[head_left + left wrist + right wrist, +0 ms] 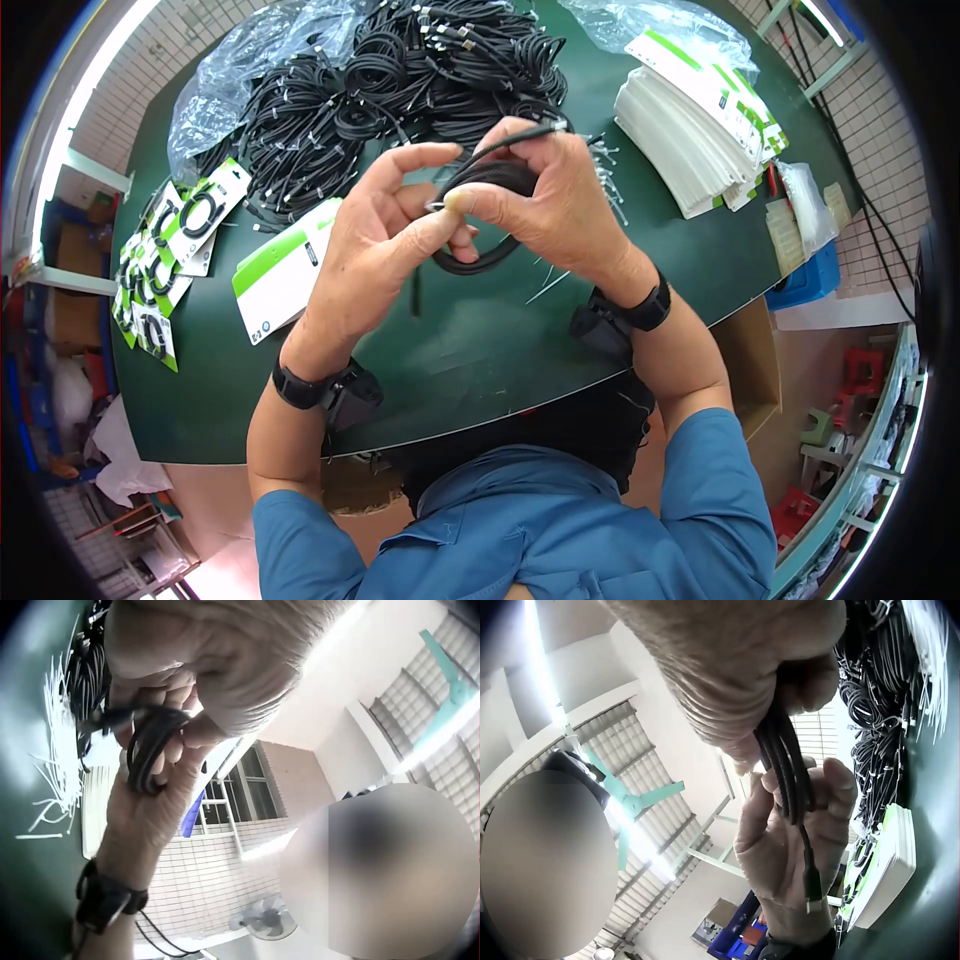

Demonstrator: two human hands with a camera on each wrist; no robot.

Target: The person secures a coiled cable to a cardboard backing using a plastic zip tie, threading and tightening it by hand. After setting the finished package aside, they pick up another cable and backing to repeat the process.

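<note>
A black USB cable (505, 178), wound into a small coil, is held up between both hands over the table. My right hand (575, 195) grips the coil from its right side, thumb across the front. The left hand (375, 225) pinches at the coil's left side, its thumb tip meeting the right thumb by a small shiny bit at the strands. One cable end with a metal plug (812, 906) dangles below the coil in the right wrist view. Another connector (557, 127) sticks out over the right fingers. Loose white twist ties (56, 742) lie on the table beyond the hands.
Behind the hands lies a big heap of coiled black cables (400, 85) beside clear plastic bags (265, 65). Green-and-white cards (285, 275) are stacked at left, next to carded cables (165, 265). A taller card stack (680, 130) stands right on the green table (450, 350).
</note>
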